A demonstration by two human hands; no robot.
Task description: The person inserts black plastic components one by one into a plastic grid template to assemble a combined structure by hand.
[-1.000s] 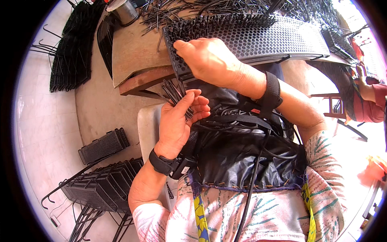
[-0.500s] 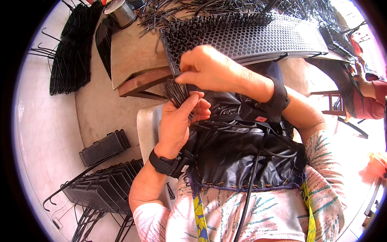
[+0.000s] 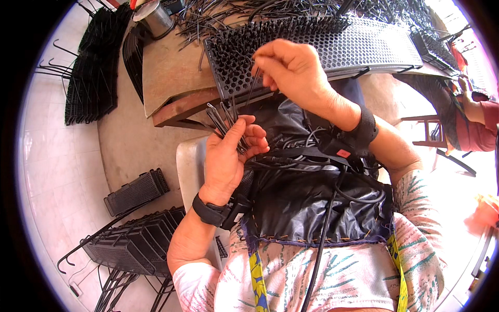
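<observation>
My left hand is closed round a bundle of thin black rods, whose ends fan out above the thumb. Up and to the right, my right hand pinches the upper end of a single black rod, which slants down toward the bundle. It is held just in front of a long black perforated tray, full of round holes. Short black pieces stand upright in the holes on the left part and along the far edge. What these rods are exactly, I cannot make out.
Loose black rods lie heaped behind the tray on the wooden table, near a metal cup. Stacked black racks stand at the lower left, others against the wall. Another person is at the far right.
My right hand has lifted up and right from the bundle, drawing out one rod. The bundle in my left hand now fans wider.
</observation>
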